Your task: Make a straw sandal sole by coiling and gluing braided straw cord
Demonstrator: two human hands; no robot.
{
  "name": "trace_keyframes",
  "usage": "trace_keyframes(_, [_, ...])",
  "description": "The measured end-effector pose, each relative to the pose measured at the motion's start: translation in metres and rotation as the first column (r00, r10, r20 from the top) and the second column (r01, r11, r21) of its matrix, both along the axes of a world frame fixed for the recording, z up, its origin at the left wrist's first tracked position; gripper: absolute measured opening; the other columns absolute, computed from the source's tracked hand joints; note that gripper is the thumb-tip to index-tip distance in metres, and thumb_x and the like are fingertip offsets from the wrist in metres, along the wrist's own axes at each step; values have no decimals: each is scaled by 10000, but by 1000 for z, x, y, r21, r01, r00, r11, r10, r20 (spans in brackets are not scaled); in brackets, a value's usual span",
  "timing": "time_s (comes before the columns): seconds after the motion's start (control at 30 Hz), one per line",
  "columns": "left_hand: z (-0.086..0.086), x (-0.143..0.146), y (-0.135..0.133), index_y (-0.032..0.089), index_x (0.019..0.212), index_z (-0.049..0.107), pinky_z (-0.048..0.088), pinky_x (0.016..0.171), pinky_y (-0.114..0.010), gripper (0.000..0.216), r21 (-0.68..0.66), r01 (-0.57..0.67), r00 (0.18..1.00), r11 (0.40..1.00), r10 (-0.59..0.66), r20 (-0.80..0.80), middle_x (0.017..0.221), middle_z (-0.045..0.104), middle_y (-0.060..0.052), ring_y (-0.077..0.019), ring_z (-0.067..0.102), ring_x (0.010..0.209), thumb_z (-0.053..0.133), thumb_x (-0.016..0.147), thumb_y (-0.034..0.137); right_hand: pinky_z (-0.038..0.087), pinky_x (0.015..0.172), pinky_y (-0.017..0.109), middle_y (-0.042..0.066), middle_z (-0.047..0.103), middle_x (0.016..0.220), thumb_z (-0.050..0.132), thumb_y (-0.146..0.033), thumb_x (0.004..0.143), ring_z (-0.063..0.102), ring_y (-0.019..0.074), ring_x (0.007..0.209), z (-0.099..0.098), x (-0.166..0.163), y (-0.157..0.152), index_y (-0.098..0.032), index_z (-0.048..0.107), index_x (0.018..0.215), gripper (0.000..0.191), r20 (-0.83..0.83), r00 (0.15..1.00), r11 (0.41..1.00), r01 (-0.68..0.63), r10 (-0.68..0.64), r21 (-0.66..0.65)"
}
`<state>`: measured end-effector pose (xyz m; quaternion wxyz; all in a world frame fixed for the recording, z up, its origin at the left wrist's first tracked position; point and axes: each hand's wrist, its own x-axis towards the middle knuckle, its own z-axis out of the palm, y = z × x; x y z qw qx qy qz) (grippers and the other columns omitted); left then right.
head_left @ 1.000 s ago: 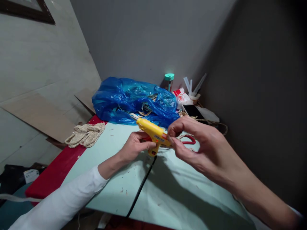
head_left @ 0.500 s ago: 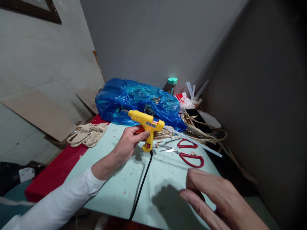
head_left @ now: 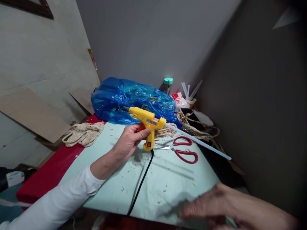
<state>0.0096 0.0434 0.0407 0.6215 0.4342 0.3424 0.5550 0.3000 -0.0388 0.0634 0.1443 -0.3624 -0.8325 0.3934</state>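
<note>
The right hand has dropped clear of the yellow hot-glue gun, leaving its glue stick jutting rearward and only the left hand supporting it, fingers wrapped round the grip, above the pale-green sheet, near red-handled scissors, while the lowered hand's finger spread and hold are too blurred to tell.

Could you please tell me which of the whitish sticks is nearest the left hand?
The long stick jutting from the back of the yellow glue gun, which the left hand holds; the other sticks stand in a small cup farther back.
</note>
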Motion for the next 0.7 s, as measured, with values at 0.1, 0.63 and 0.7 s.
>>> trace_keyframes(0.1, [3, 3, -3, 158, 970, 758, 519, 863, -275, 305, 36, -2, 1000, 999, 3, -27, 977, 756, -62, -194, 683, 921, 820, 727, 331, 575, 649, 248, 59, 707, 1018, 553, -477, 985, 698, 178, 758, 1, -36, 21, -288, 663, 1267, 357, -141, 980, 964, 104, -142, -246])
trace_keyframes(0.63, [1, -3, -8, 160, 904, 778, 509, 871, -293, 217, 189, -136, 951, 973, 182, -252, 1042, 707, -70, -230, 639, 984, 791, 758, 321, 478, 820, 328, 76, 608, 1048, 633, -446, 905, 573, 197, 930, -54, -149, 56, -168, 495, 1100, 366, -492, 751, 896, 397, -441, -198])
trace_keyframes(0.7, [-2, -6, -6, 165, 942, 776, 506, 891, -293, 251, 180, -114, 958, 977, 156, -239, 1068, 698, -73, -238, 629, 1028, 776, 780, 356, 469, 759, 321, 60, 590, 953, 639, -443, 892, 546, 186, 837, -56, -149, 56, -162, 497, 1055, 354, -458, 764, 889, 418, -455, -186])
